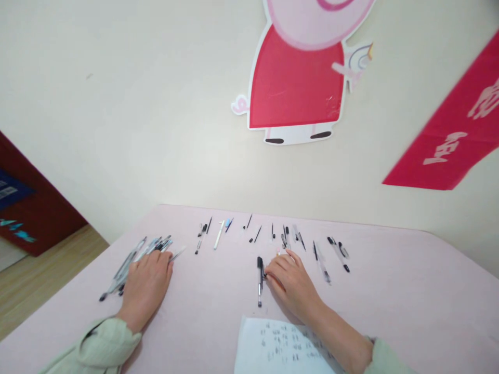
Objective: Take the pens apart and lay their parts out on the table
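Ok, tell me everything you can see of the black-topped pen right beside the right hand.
The pen is slim and plastic-looking, black at its thicker far end, with a pale, shiny stretch lower down and a small black near end. It lies on the pale pink tabletop, pointing away from the person, beyond the written sheet. A thin dark piece runs along its right side; what that is stays unclear. The right hand is close on that side, but whether it touches the pen cannot be told.

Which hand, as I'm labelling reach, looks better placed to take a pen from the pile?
Probably the left hand: its fingers are already at the pen pile. The right hand is farther away, beside the black-capped pen.
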### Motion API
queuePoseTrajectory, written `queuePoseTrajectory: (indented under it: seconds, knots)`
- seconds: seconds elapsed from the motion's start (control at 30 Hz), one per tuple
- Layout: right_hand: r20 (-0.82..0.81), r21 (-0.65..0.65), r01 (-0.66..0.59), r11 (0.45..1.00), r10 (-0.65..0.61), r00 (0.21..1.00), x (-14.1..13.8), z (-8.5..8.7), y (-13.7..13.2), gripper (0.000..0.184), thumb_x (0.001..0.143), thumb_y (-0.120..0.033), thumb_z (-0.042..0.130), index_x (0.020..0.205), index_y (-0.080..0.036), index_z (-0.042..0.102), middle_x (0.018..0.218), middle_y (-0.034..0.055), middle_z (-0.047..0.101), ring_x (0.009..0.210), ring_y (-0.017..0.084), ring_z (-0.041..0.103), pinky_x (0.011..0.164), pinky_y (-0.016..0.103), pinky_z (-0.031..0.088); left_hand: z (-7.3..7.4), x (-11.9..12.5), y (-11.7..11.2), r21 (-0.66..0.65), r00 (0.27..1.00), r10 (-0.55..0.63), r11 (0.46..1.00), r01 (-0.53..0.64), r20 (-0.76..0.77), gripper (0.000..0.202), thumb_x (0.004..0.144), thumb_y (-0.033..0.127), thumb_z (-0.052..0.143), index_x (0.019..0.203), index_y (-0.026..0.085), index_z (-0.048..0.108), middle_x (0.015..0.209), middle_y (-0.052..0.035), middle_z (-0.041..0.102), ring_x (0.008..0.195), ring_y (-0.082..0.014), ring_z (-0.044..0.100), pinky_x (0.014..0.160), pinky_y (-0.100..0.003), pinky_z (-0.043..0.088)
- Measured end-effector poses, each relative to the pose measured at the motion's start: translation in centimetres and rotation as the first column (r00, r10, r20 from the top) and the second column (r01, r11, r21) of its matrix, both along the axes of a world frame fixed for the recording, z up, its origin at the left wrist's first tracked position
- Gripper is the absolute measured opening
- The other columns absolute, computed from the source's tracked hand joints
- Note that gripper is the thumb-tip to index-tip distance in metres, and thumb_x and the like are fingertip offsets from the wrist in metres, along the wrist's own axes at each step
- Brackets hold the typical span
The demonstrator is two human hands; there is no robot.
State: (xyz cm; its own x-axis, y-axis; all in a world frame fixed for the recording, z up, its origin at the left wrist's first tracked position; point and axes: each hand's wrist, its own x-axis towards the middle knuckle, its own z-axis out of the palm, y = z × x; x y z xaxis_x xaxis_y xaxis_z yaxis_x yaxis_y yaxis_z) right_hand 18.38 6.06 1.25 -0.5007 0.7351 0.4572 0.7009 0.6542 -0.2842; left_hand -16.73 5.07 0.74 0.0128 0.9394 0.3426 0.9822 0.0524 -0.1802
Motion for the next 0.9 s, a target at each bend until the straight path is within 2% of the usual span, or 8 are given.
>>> queuePoseTrajectory:
  seconds: [0.1,0.17,0.3,0.4,0.47,0.6,0.73,0.9]
  knots:
    - [-0.034,-0.007,-0.004,1.000,0.003,0.999,0.0,0.1,0.0,0.015,0.089,-0.010,0.052,0.088,-0.023,0.060,0.084,0.0006,0.065,0.087,0.018,0.058,0.105,0.047,0.030,0.2,0.8,-0.1,0.013,0.984,-0.043,0.999,0.041,0.174,0.024,0.089,0.028,0.037,0.091,0.017,0.058,0.087,-0.0111,0.061,0.083,-0.0291,0.060,0.072,-0.040,0.042]
    - [-0.086,-0.026,-0.014,1.000,0.012,0.996,0.0,0.1,0.0,0.015,0.090,-0.011,0.050,0.089,-0.023,0.060,0.084,0.0012,0.065,0.086,0.019,0.058,0.105,0.047,0.029,0.8,2.6,-0.6,0.054,0.915,-0.101,0.995,0.087,0.390,0.022,0.089,0.032,0.038,0.091,0.018,0.054,0.088,-0.0099,0.059,0.081,-0.0261,0.059,0.071,-0.037,0.044]
    - [-0.257,-0.147,-0.034,0.989,-0.005,0.966,-0.1,0.1,0.0,0.018,0.095,-0.022,0.045,0.086,-0.021,0.061,0.081,0.0025,0.064,0.083,0.019,0.056,0.091,0.039,0.039,2.3,9.7,-1.3,-0.003,0.551,-0.168,0.955,0.295,0.817,0.018,0.089,0.038,0.042,0.092,0.023,0.051,0.077,-0.0024,0.059,0.067,-0.0194,0.058,0.064,-0.030,0.044]
    - [-0.437,-0.286,-0.058,0.956,-0.076,0.896,-0.1,0.2,0.1,0.028,0.097,-0.032,0.040,0.080,-0.020,0.057,0.075,0.0019,0.060,0.075,0.017,0.055,0.071,0.029,0.042,2.7,15.6,-0.7,-0.011,0.200,-0.114,0.846,0.533,0.973,0.015,0.088,0.036,0.045,0.093,0.023,0.050,0.073,0.0002,0.061,0.064,-0.0170,0.059,0.061,-0.026,0.043]
    - [-0.542,-0.372,-0.063,0.926,-0.162,0.825,0.0,0.1,0.3,0.034,0.097,-0.038,0.037,0.072,-0.020,0.052,0.067,-0.0005,0.054,0.065,0.015,0.052,0.062,0.026,0.040,2.5,18.5,0.0,0.020,0.125,-0.120,0.793,0.608,0.985,0.013,0.089,0.034,0.044,0.089,0.023,0.051,0.070,0.0013,0.060,0.061,-0.0155,0.056,0.059,-0.025,0.040]
    - [-0.634,-0.440,-0.056,0.896,-0.266,0.726,0.5,0.0,1.0,0.041,0.096,-0.042,0.037,0.061,-0.021,0.043,0.057,-0.0036,0.044,0.057,0.013,0.045,0.057,0.025,0.036,1.8,20.7,1.4,0.015,0.261,-0.241,0.760,0.649,0.935,0.024,0.093,0.034,0.037,0.078,0.023,0.054,0.069,0.0000,0.060,0.064,-0.0172,0.054,0.062,-0.026,0.036]
    - [-0.617,-0.471,-0.101,0.877,-0.245,0.748,0.6,0.0,1.1,0.041,0.096,-0.042,0.038,0.060,-0.021,0.042,0.056,-0.0045,0.040,0.056,0.012,0.041,0.056,0.025,0.033,0.9,20.0,1.5,-0.065,0.453,-0.304,0.769,0.636,0.838,0.027,0.094,0.038,0.037,0.080,0.024,0.056,0.072,-0.0017,0.063,0.067,-0.0199,0.058,0.062,-0.028,0.034]
    - [-0.509,-0.445,-0.068,0.893,-0.190,0.839,0.2,0.0,0.7,0.040,0.094,-0.038,0.041,0.058,-0.021,0.034,0.056,-0.0055,0.033,0.054,0.011,0.036,0.053,0.025,0.027,0.4,19.7,0.8,-0.071,0.473,-0.318,0.767,0.638,0.822,0.022,0.094,0.032,0.035,0.095,0.024,0.055,0.086,-0.0038,0.067,0.076,-0.0204,0.063,0.065,-0.027,0.039]
